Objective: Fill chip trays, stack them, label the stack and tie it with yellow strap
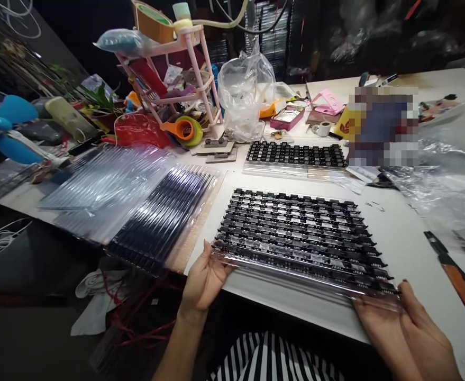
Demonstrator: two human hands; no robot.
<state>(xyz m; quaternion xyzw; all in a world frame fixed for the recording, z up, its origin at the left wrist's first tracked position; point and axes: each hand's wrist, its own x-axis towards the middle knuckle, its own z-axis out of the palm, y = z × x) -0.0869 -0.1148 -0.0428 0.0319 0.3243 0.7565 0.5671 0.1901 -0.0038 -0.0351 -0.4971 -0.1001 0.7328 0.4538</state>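
A clear plastic tray (295, 281) filled with rows of small black parts (291, 227) is held between my two hands at the table's front edge. My left hand (206, 278) grips its near left corner, thumb on top and fingers underneath. At the near right corner, my right hand (410, 323) holds it the same way, with the fingers partly hidden below. Behind it lies a second tray of black parts (295, 154). To the left sits a stack of ribbed trays with dark strips (164, 211).
Clear plastic sheets (109, 182) lie on the left, by a blue fan (10, 129). A pink shelf rack (202, 79) and a plastic bag (244, 95) stand at the back. An orange-handled knife (460, 286) rests on the right, near crumpled plastic film (446, 174).
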